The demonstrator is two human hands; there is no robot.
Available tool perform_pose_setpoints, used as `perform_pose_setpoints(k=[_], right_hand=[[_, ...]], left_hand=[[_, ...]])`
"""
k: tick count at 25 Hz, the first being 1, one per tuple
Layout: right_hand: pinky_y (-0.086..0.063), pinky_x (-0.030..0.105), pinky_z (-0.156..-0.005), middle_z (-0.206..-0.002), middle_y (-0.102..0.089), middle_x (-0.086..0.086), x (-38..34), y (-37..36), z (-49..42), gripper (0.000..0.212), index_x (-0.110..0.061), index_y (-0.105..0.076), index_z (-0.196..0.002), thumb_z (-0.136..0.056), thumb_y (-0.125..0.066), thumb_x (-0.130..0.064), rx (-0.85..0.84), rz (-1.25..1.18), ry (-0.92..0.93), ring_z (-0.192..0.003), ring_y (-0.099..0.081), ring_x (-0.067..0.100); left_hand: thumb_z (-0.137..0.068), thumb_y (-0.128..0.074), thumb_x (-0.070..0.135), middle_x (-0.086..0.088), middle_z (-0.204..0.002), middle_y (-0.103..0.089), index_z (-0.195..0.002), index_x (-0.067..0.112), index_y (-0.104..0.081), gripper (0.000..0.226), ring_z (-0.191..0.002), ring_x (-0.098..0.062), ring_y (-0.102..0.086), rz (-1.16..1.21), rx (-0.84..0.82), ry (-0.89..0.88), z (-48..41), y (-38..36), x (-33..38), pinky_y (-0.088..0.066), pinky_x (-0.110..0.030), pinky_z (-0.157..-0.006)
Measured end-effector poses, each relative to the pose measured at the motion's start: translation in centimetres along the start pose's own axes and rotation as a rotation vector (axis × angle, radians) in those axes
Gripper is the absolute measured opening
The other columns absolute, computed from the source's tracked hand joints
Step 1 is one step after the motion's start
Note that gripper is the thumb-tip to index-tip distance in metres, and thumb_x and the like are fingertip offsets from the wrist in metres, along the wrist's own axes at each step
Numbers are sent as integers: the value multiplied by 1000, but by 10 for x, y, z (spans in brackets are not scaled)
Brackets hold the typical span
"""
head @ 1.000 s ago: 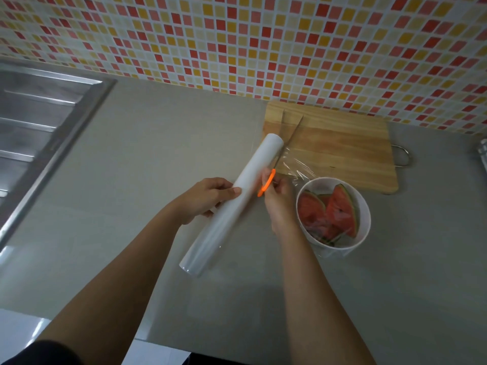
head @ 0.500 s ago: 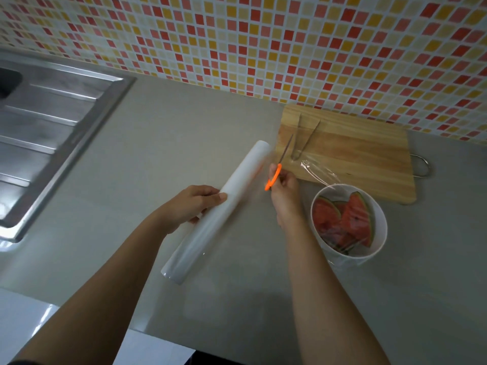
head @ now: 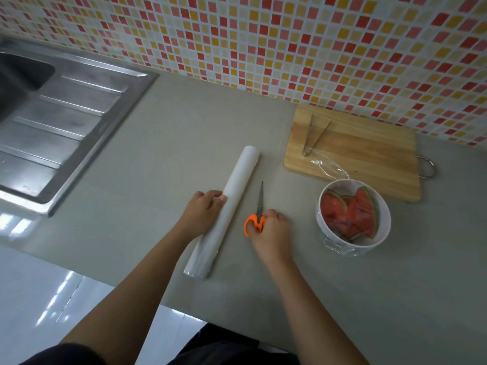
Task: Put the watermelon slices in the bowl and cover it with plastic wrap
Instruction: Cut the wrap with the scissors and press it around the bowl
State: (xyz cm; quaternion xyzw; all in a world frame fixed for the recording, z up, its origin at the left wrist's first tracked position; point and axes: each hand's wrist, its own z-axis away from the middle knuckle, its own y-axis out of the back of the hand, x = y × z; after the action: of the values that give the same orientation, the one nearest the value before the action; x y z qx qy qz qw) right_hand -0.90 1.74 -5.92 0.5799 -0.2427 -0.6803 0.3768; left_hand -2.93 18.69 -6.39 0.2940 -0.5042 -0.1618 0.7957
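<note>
— Left of the bowl (head: 383, 234): what lay?
— Roll (head: 224, 210) flat on counter (head: 171, 133), gripped by left hand (head: 201, 213); just right, scissors (head: 257, 214) clutched by right hand (head: 271, 230).
— And inside the bowl?
— Slices (head: 349, 216), under film (head: 329, 168) trailing onto board (head: 369, 151).

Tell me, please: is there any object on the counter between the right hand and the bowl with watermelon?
Nothing visible. The right hand holds orange scissors on its left side, away from the bowl; only bare counter lies between them. The plastic wrap roll lies farther left, under the left hand.
</note>
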Motion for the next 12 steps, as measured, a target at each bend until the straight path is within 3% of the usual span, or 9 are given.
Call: perform_pose_setpoints(k=[4,9,12], right_hand=[[-39,39,-76,-96,-64,21,-1,1,3,27,1,-59,-94,-84,-56,-23,-47,-11,-16,-92,-57,37],[-41,41,-78,-103,-62,23,-2,1,9,31,2,-55,-104,-84,-58,-22,-29,-17,7,-98,-57,38],[-39,38,-81,-102,-64,18,2,15,15,37,-2,-54,-113,-84,-60,-24,28,-66,51,-99,-58,35]], left_hand=[[-100,-34,40,-11,-113,-58,-128,17,-54,42,-110,-28,-52,-174,-20,10,-1,2,2,-40,-37,-90],[-102,-28,28,-18,-103,-60,-107,5,-57,37,-104,-35,-52,-182,-14,-44,0,5,0,-32,-32,-78],[-102,-27,32,-18,-114,-59,-112,5,-55,41,-109,-35,-51,-129,-3,-2,0,6,1,-36,-34,-84]])
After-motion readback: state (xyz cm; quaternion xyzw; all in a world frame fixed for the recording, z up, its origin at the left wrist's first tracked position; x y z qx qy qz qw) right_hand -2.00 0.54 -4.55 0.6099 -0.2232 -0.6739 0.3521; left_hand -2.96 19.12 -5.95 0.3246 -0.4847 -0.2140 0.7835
